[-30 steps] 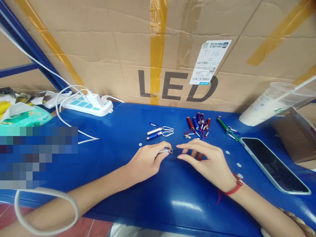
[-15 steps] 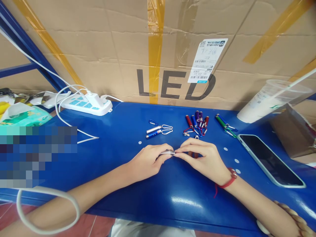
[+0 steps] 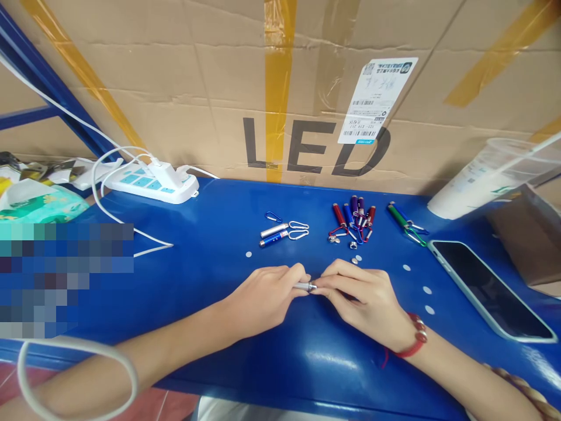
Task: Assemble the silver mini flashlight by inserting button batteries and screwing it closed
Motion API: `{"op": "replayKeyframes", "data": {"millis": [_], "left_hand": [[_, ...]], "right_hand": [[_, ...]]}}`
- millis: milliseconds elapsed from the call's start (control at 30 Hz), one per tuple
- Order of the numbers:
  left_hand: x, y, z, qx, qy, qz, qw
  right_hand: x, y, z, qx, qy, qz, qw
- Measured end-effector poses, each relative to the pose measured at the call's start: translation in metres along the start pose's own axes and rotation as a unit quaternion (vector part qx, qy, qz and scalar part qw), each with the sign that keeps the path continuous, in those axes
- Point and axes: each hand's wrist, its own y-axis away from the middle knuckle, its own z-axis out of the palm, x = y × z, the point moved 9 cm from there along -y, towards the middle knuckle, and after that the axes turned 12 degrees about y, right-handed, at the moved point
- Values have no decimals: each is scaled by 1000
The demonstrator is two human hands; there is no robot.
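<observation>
My left hand (image 3: 265, 297) is closed round a small silver mini flashlight (image 3: 302, 286), with its metal tip poking out to the right. At that tip, the thumb and fingers of my right hand (image 3: 368, 297) are pinched together on the end piece. Beyond my left hand lie a silver mini flashlight (image 3: 274, 230) and a blue one (image 3: 273, 238), both with carabiner clips, and a loose blue carabiner (image 3: 273, 217). Several red, blue and purple mini flashlights (image 3: 350, 213) are bunched behind my right hand. Small button cells (image 3: 355, 261) and a metal ring cap (image 3: 353, 245) lie near them.
A phone (image 3: 491, 289) lies at the right, near a tilted-looking plastic cup (image 3: 473, 181) and a brown box (image 3: 521, 234). Green and blue flashlights (image 3: 398, 215) sit by the phone. At left are a power strip (image 3: 153, 184) and cables. A large carton (image 3: 197, 88) stands behind.
Both hands, still on the silver flashlight, have come slightly lower in view. Button cells behind my right hand now show. The view itself has shifted a little.
</observation>
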Motion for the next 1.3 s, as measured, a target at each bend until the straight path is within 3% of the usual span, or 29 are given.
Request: {"op": "replayKeyframes", "data": {"millis": [300, 567, 1000, 1300], "left_hand": [[10, 3, 2, 27, -59, 92, 994], [34, 16, 2, 82, -150, 195, 966], [28, 18, 13, 44, -192, 196, 961], [30, 16, 8, 63, -192, 205, 958]], "right_hand": [[-10, 4, 3, -35, 12, 2, 999], [-8, 10, 7, -43, -81, 61, 994], [9, 7, 23, -103, -215, 200, 950], [18, 14, 35, -151, -283, 286, 903]]}}
